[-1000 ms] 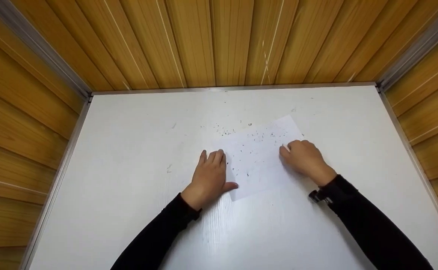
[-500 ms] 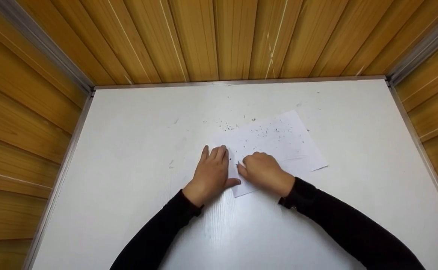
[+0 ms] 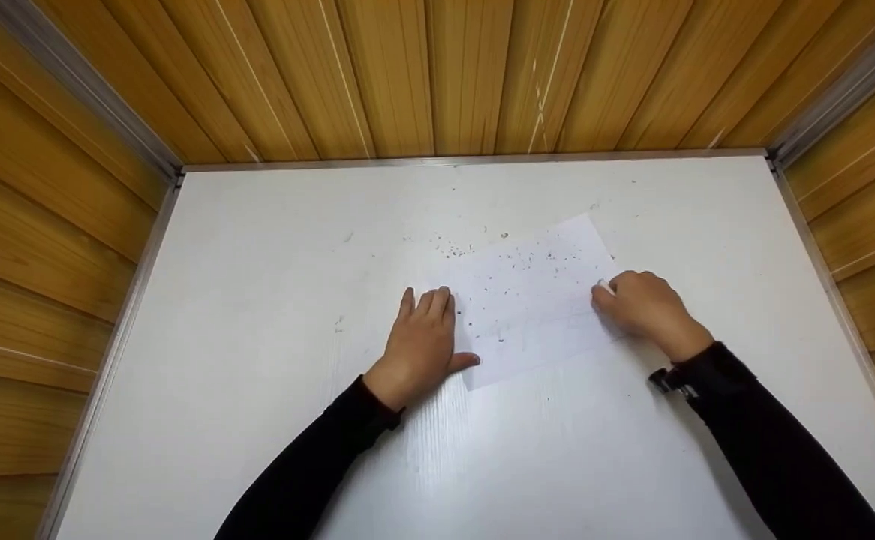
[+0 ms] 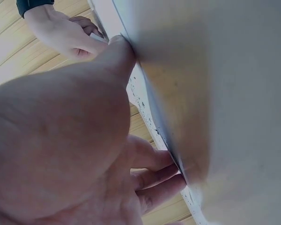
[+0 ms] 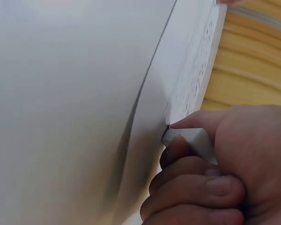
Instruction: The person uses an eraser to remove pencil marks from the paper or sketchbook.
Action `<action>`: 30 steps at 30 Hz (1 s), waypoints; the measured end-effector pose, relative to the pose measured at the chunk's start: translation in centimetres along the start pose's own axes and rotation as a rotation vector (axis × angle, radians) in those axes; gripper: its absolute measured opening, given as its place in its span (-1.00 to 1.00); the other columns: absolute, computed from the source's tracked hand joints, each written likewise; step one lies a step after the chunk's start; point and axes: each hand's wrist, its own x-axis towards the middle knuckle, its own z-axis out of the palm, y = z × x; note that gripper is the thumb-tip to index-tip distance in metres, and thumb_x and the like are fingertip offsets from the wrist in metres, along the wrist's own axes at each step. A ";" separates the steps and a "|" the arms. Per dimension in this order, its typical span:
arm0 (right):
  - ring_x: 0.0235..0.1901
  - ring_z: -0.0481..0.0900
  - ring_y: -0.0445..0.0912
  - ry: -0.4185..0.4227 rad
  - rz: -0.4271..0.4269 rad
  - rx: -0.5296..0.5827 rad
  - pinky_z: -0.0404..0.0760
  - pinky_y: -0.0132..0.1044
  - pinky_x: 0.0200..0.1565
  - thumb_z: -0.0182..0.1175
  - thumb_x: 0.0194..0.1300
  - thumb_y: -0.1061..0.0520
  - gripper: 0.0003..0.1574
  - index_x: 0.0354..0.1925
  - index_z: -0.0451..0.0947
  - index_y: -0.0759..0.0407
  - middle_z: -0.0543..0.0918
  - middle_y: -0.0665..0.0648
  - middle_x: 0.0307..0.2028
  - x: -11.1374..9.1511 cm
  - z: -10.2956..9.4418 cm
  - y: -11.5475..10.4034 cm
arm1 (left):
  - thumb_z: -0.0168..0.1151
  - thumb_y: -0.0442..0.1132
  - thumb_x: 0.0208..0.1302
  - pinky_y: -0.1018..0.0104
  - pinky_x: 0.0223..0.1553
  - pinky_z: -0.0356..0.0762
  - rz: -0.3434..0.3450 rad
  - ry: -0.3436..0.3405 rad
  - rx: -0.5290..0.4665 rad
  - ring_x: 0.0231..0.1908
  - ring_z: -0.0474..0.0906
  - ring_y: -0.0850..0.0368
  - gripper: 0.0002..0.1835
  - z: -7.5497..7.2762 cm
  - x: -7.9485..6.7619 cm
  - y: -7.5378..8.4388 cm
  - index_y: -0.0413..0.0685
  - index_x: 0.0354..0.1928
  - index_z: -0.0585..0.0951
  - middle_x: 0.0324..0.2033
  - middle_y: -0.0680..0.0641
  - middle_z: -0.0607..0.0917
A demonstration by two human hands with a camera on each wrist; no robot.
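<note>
A white sheet of paper [image 3: 535,352] lies on the white table, strewn with dark eraser crumbs [image 3: 549,255]. Faint grey pencil marks run across it. My left hand [image 3: 421,345] rests flat over the sheet's left edge, fingers straight and thumb spread towards the lower left corner. At the right edge of the sheet is my right hand [image 3: 644,306], curled round a white eraser [image 5: 199,143]. In the right wrist view thumb and forefinger pinch the eraser, whose darkened end is down at the paper. The paper's near edge lifts slightly off the table there.
More crumbs [image 3: 454,250] lie on the table [image 3: 257,300] beyond the sheet. Wood-patterned panels [image 3: 460,75] wall in the back and both sides, with a metal strip along the table's edge.
My right hand swept left across the paper towards the left hand, then back to the right edge with the eraser. The left hand stayed in place.
</note>
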 end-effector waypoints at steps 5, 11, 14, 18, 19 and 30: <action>-0.33 0.55 0.13 0.029 -0.017 -0.023 0.53 -0.04 -0.27 -0.08 0.69 -0.13 -0.36 -0.38 0.60 0.26 0.64 0.28 -0.36 -0.6 0.6 -1.4 | 0.13 0.65 0.34 -0.22 0.72 0.16 0.006 -0.020 0.015 0.57 0.35 -0.11 0.26 0.0 0.1 0.2 -0.30 0.66 0.31 0.58 -0.20 0.39; -0.23 0.63 0.10 -0.039 -0.132 0.035 0.64 0.10 -0.02 0.03 0.69 -0.17 -0.41 -0.38 0.61 0.17 0.69 0.21 -0.35 -1.7 4.1 -8.9 | 0.14 0.66 0.32 -0.21 0.71 0.18 0.004 -0.015 0.027 0.57 0.37 -0.11 0.25 -0.2 0.1 0.2 -0.30 0.65 0.33 0.57 -0.19 0.41; -0.32 0.61 0.07 -0.039 -0.246 0.013 0.65 0.07 -0.11 0.10 0.66 -0.14 -0.44 -0.46 0.61 0.13 0.65 0.15 -0.45 -1.9 5.8 -12.6 | 0.14 0.66 0.32 -0.21 0.70 0.21 0.004 0.019 0.027 0.56 0.39 -0.10 0.25 -0.2 0.0 0.2 -0.30 0.63 0.37 0.56 -0.19 0.44; -0.39 0.55 0.06 -0.007 -0.310 -0.028 0.60 0.01 -0.25 0.12 0.63 -0.07 -0.45 -0.53 0.55 0.11 0.62 0.14 -0.49 -1.6 7.3 -14.9 | 0.13 0.67 0.31 -0.22 0.68 0.26 0.015 0.058 0.020 0.53 0.42 -0.10 0.25 -0.1 0.0 0.1 -0.33 0.60 0.40 0.52 -0.19 0.46; -0.40 0.55 0.06 0.002 -0.308 -0.034 0.59 0.01 -0.27 0.12 0.62 -0.07 -0.45 -0.54 0.55 0.12 0.62 0.15 -0.49 -1.5 7.5 -15.0 | 0.14 0.67 0.30 -0.22 0.67 0.26 0.013 0.061 0.018 0.53 0.42 -0.10 0.25 -0.1 0.0 0.1 -0.32 0.60 0.40 0.51 -0.19 0.46; -0.08 0.74 0.34 0.029 -0.101 -0.021 0.70 0.27 0.01 -0.03 0.68 -0.15 -0.31 -0.01 0.74 0.44 0.79 0.47 -0.09 -1.2 3.4 -5.2 | 0.17 0.64 0.32 -0.21 0.68 0.26 -0.006 0.007 0.005 0.56 0.37 -0.10 0.25 -0.1 -0.1 0.2 -0.31 0.64 0.34 0.55 -0.19 0.40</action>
